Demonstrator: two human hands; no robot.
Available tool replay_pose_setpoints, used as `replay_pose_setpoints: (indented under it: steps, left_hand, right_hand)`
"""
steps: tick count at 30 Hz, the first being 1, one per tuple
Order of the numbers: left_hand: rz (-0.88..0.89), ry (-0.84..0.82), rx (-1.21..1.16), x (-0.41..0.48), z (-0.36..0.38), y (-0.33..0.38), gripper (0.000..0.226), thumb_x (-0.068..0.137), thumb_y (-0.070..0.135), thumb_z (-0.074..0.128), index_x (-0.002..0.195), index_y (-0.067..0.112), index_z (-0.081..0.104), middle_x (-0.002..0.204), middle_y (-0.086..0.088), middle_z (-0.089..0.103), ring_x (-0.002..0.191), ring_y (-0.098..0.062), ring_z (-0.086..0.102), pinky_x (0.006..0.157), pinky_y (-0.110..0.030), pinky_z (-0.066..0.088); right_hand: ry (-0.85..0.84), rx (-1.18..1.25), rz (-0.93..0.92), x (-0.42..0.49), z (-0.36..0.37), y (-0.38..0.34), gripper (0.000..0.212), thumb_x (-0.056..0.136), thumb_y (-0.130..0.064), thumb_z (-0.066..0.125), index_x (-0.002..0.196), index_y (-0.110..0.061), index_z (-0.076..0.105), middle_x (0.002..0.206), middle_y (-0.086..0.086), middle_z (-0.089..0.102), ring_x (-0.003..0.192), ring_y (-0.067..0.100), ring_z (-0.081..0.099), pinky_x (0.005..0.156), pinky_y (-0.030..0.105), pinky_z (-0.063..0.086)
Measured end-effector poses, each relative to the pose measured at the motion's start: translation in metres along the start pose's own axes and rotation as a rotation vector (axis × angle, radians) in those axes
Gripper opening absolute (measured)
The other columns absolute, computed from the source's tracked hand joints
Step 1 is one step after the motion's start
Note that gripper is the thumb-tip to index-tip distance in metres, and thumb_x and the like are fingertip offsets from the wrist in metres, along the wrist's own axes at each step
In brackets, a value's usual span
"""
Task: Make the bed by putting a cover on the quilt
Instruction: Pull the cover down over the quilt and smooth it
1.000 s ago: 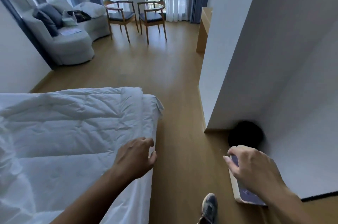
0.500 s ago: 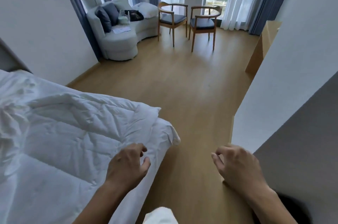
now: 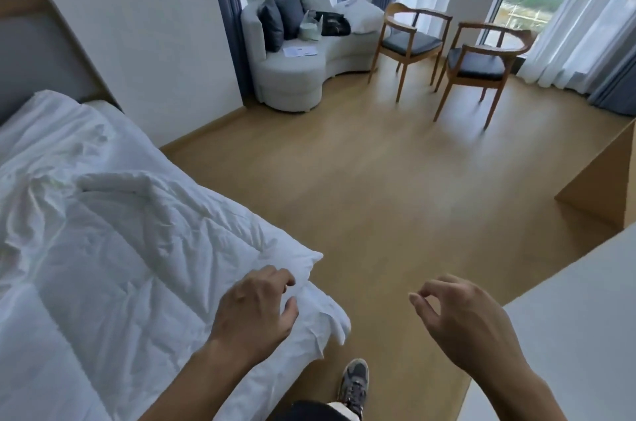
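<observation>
A white quilt lies rumpled over the bed at the left, one corner jutting toward the wooden floor. My left hand hovers over the bed's near corner with curled, parted fingers and holds nothing. My right hand hangs over the floor to the right of the bed, fingers loosely curled and apart, holding nothing. I cannot tell a separate cover from the white bedding.
A grey headboard is at the far left. A white sofa with dark cushions and two wooden chairs stand by the curtained windows. A wooden desk and a white wall flank the right. My shoe is on the floor.
The view has swung left and up, bringing the headboard and more of the bed into sight. Both hands stay held out in front; the right one has left the purple-and-white object seen earlier.
</observation>
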State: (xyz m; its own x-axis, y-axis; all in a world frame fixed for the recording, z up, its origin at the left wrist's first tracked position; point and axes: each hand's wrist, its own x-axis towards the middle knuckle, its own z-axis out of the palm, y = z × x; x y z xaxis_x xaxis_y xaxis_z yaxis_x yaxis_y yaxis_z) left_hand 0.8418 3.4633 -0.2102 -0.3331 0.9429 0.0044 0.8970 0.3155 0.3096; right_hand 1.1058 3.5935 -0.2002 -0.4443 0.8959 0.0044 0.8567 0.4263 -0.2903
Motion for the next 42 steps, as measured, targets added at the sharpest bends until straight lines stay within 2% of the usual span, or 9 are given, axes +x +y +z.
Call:
replay_pose_setpoints:
  steps: [5, 10, 17, 21, 27, 33, 38, 42]
  left_hand:
    - [0.062, -0.008, -0.048, 0.124, 0.008, 0.024, 0.014, 0.085, 0.034, 0.062, 0.099, 0.031, 0.065, 0.087, 0.017, 0.063, 0.079, -0.007, 0.063, 0.068, -0.022, 0.054]
    - [0.06, -0.049, -0.054, 0.222, 0.012, 0.043, 0.02, 0.087, 0.038, 0.052, 0.099, 0.029, 0.065, 0.09, 0.016, 0.063, 0.081, -0.009, 0.061, 0.07, -0.025, 0.052]
    - [-0.125, 0.005, -0.063, 0.376, 0.027, 0.042, 0.033, 0.083, 0.045, 0.036, 0.097, 0.031, 0.063, 0.09, 0.015, 0.059, 0.079, -0.01, 0.058, 0.07, -0.027, 0.051]
    - [-0.298, -0.007, -0.054, 0.452, 0.017, 0.031, 0.032, 0.091, 0.043, 0.04, 0.114, 0.031, 0.059, 0.107, 0.014, 0.058, 0.1, -0.009, 0.055, 0.084, -0.025, 0.046]
    - [-0.628, 0.114, -0.075, 0.5, -0.02, -0.022, 0.022, 0.096, 0.039, 0.048, 0.113, 0.032, 0.059, 0.107, 0.015, 0.058, 0.101, -0.007, 0.055, 0.084, -0.021, 0.044]
    - [-0.916, 0.238, -0.114, 0.532, -0.041, -0.122, 0.026, 0.097, 0.039, 0.051, 0.121, 0.031, 0.059, 0.115, 0.016, 0.06, 0.106, -0.005, 0.057, 0.087, -0.02, 0.047]
    - [-1.034, 0.293, -0.153, 0.559, -0.068, -0.234, 0.028, 0.097, 0.04, 0.052, 0.123, 0.032, 0.059, 0.114, 0.017, 0.06, 0.104, -0.004, 0.057, 0.086, -0.019, 0.047]
    - [-1.089, 0.331, -0.151, 0.579, -0.097, -0.313, 0.029, 0.097, 0.041, 0.051, 0.124, 0.032, 0.059, 0.114, 0.016, 0.06, 0.101, -0.006, 0.058, 0.079, -0.016, 0.042]
  right_hand:
    - [0.05, 0.007, -0.069, 0.125, -0.01, 0.027, 0.012, 0.087, -0.037, 0.074, 0.077, -0.03, 0.074, 0.074, -0.017, 0.061, 0.063, 0.006, 0.053, 0.054, 0.017, 0.034]
    - [0.048, 0.026, -0.129, 0.226, -0.008, 0.049, 0.011, 0.08, -0.032, 0.08, 0.073, -0.03, 0.072, 0.072, -0.014, 0.062, 0.063, 0.011, 0.058, 0.052, 0.027, 0.043]
    - [-0.018, 0.039, -0.316, 0.423, 0.014, 0.062, 0.015, 0.075, -0.034, 0.084, 0.074, -0.031, 0.069, 0.075, -0.016, 0.062, 0.065, 0.013, 0.061, 0.052, 0.027, 0.041]
    - [-0.056, 0.041, -0.475, 0.538, 0.021, 0.041, 0.024, 0.066, -0.033, 0.091, 0.071, -0.034, 0.068, 0.074, -0.018, 0.062, 0.063, 0.014, 0.064, 0.049, 0.025, 0.039]
    - [-0.199, 0.036, -0.791, 0.662, 0.042, -0.055, 0.022, 0.066, -0.036, 0.09, 0.073, -0.034, 0.069, 0.072, -0.017, 0.062, 0.059, 0.011, 0.062, 0.05, 0.022, 0.031]
    - [-0.264, 0.019, -1.093, 0.746, 0.081, -0.192, 0.021, 0.067, -0.04, 0.088, 0.075, -0.036, 0.069, 0.074, -0.021, 0.062, 0.061, 0.008, 0.062, 0.053, 0.02, 0.032]
    - [-0.337, 0.02, -1.219, 0.806, 0.122, -0.325, 0.012, 0.082, -0.043, 0.076, 0.086, -0.033, 0.072, 0.086, -0.018, 0.066, 0.075, 0.011, 0.065, 0.059, 0.025, 0.037]
    - [-0.356, 0.041, -1.288, 0.838, 0.144, -0.431, 0.011, 0.084, -0.042, 0.075, 0.088, -0.032, 0.074, 0.087, -0.017, 0.068, 0.074, 0.011, 0.065, 0.059, 0.024, 0.036]
